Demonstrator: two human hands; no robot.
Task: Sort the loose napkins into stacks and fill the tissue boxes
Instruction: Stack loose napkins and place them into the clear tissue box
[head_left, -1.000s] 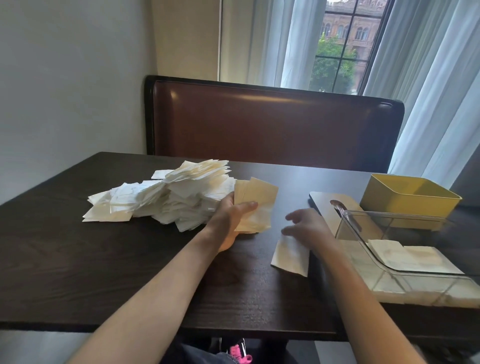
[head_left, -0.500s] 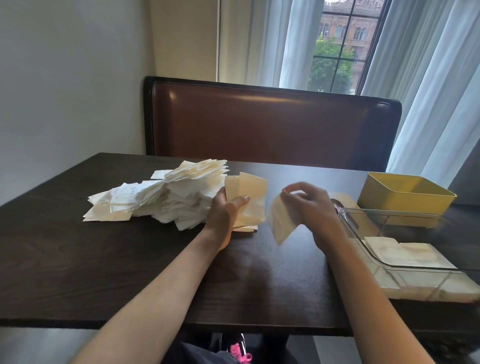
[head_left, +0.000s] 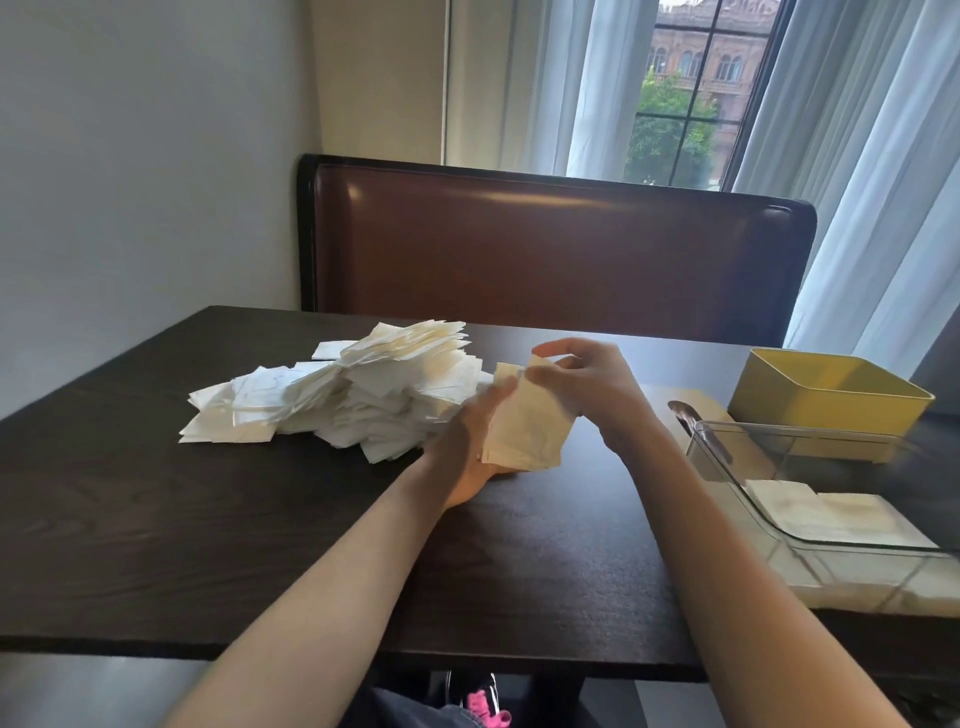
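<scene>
A small stack (head_left: 527, 431) of napkins is being held upright in the left hand (head_left: 470, 447), fingers curled round it, presumably so its edges can be squared. A further napkin is being pinched at its top by the right hand (head_left: 576, 379) and laid against that stack. The loose pile (head_left: 353, 395) is lying on the bench (head_left: 156, 519) just left of the left grip. The clear box (head_left: 831, 499), partly filled, and the yellow box (head_left: 826, 400) are standing well right of the right grip, within reach for filling. No writing is being made out.

Napkin pile (head_left: 358, 389) left of boxes (head_left: 826, 400)
</scene>
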